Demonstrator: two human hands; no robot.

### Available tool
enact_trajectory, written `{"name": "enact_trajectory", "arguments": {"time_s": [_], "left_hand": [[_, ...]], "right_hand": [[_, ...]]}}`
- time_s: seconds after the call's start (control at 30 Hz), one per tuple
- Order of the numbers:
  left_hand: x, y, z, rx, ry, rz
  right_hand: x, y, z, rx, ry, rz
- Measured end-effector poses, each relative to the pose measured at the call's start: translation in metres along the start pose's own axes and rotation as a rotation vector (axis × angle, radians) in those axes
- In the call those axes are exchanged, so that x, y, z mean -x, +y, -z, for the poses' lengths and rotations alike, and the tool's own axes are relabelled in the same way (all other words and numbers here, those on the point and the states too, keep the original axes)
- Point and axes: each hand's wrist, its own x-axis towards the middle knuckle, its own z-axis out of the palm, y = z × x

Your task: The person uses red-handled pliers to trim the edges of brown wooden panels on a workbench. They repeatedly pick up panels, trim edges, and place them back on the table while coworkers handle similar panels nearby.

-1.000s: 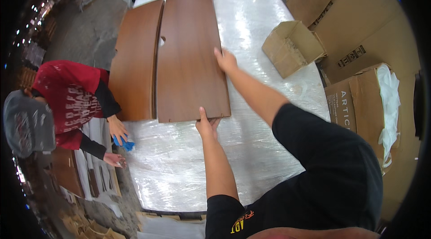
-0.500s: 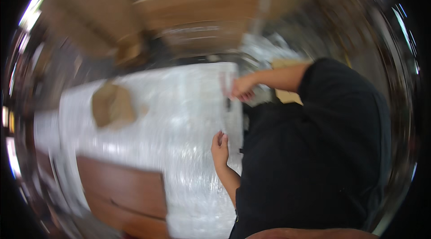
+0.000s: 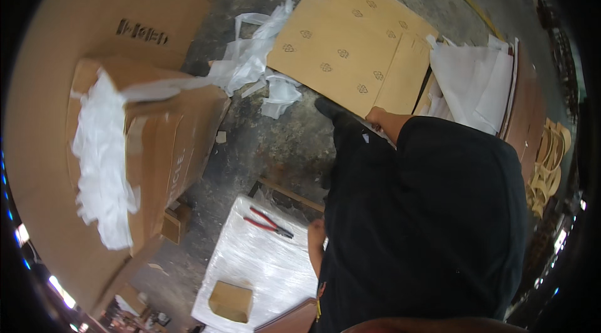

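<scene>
A pair of pliers with red handles lies on a low stack wrapped in clear film. My left hand hangs just right of the pliers' jaws, apart from them. Its fingers are mostly hidden against my dark clothes. Farther up, my right hand is curled closed at the near edge of a flat brown cardboard sheet. Whether it touches the sheet, or holds anything, I cannot tell. A small brown cardboard piece rests on the film near the lower end of the stack.
A large cardboard box stuffed with white wrapping stands at the left. Torn white film lies on the grey floor. White foam sheets drape beside brown panels, with curved wooden pieces at the far right.
My view has swung right, toward the cardboard sheet. The blurred red thing at my right hand now shows as pliers lying on the wrapped stack. My right hand is off the stack, by the sheet.
</scene>
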Motion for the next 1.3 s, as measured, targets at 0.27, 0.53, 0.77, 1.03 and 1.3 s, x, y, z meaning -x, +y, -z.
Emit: {"name": "enact_trajectory", "arguments": {"time_s": [0.27, 0.53, 0.77, 1.03, 1.3], "left_hand": [[-0.172, 0.221, 0.065, 0.261, -0.013, -0.146], [-0.322, 0.218, 0.111, 0.247, -0.249, 0.22], [-0.343, 0.267, 0.13, -0.129, -0.24, 0.084], [-0.365, 0.299, 0.16, -0.371, -0.206, 0.109], [-0.345, 0.337, 0.079, -0.463, -0.214, 0.005]], "right_hand": [[-0.012, -0.006, 0.089, -0.635, 0.088, 0.166], [0.082, 0.007, 0.107, -0.976, 0.238, 0.284], [0.048, 0.114, -0.01, -1.147, 0.29, -0.225], [0.042, 0.13, -0.023, -1.263, 0.318, -0.118], [0.063, 0.199, 0.017, -1.545, 0.439, -0.017]]}}
